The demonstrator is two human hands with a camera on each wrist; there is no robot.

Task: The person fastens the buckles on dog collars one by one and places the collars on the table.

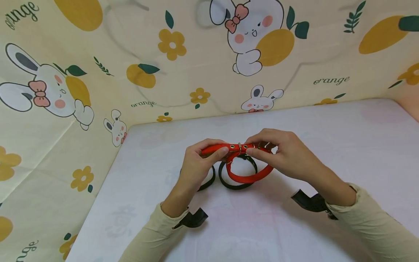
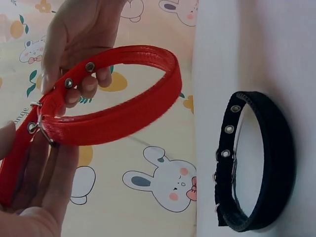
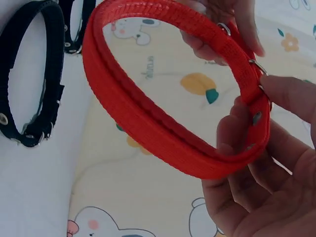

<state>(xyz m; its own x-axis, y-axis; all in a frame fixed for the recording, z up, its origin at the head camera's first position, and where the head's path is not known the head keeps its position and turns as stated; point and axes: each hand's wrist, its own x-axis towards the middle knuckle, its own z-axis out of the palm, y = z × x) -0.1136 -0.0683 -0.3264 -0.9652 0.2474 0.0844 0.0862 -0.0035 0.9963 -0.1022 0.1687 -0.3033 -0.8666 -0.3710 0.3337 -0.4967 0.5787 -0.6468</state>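
A red collar (image 1: 248, 179) with metal eyelets and a buckle is held up between both hands, its band forming a loop. My left hand (image 1: 196, 160) pinches the strap's left end between thumb and fingers. On the buckle side, my right hand (image 1: 291, 156) pinches the strap with the thumb in front. The left wrist view shows the strap of the red collar (image 2: 133, 123) running through a metal ring beside the eyelets. In the right wrist view, the right thumb (image 3: 291, 94) presses near the buckle prong.
Two black collars lie looped on the white table (image 1: 137, 174) below the hands. One black collar (image 1: 234, 186) is behind the red loop, the other (image 1: 209, 183) partly hidden by the left hand. A patterned cloth (image 1: 203, 72) rises behind the table.
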